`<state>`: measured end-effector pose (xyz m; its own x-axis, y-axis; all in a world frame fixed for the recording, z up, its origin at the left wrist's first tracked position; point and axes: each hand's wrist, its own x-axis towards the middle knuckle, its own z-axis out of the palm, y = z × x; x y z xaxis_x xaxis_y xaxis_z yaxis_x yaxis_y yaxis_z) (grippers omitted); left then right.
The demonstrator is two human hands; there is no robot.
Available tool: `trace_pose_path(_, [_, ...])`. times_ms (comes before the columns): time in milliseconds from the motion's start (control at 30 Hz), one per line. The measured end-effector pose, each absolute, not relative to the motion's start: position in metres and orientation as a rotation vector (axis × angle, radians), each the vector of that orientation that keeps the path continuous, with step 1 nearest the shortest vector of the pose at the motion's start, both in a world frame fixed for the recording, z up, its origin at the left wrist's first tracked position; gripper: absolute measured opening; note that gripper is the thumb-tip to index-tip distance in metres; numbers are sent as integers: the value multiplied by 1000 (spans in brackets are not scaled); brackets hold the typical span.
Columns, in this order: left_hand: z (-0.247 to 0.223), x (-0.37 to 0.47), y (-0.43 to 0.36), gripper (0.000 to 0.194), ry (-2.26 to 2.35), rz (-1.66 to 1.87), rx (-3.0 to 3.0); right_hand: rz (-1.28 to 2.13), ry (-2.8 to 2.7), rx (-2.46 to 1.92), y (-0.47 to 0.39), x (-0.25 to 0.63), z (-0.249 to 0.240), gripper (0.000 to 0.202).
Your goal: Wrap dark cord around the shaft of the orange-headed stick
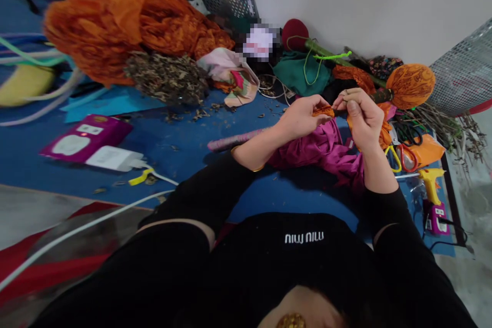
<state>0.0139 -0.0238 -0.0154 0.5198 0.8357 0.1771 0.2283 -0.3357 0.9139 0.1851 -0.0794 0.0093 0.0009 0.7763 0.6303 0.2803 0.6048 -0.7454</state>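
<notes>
My left hand (305,115) is closed on a small strip of orange patterned cloth (324,111). Close beside it, my right hand (360,115) has its fingers curled round a thin brown stick (381,96). At the stick's right end sits a ball covered in orange patterned cloth (411,85). The strip appears to lie against the stick's left part, though fingers hide the exact contact. Magenta cloth (319,148) is bunched on the table below both hands, with a wrapped pinkish stick (234,140) to its left.
Scissors (409,158) and a yellow glue gun (431,184) lie at right. Behind my hands are green cloth (302,74) and a dark red ball (295,35). Orange fabric (134,25), dried plant matter (167,77) and a purple power strip (86,138) occupy the left of the blue table (184,164).
</notes>
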Motion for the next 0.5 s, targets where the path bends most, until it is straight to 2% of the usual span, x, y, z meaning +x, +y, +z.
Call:
trace_pose_path(233, [-16,14,-31,33,930,792,2024,520,-1556,-963,-71,185,6,46])
trace_pose_path(500, [12,16,-54,46,1305,340,2479,583,-1566,-1138,-72,189,9,52])
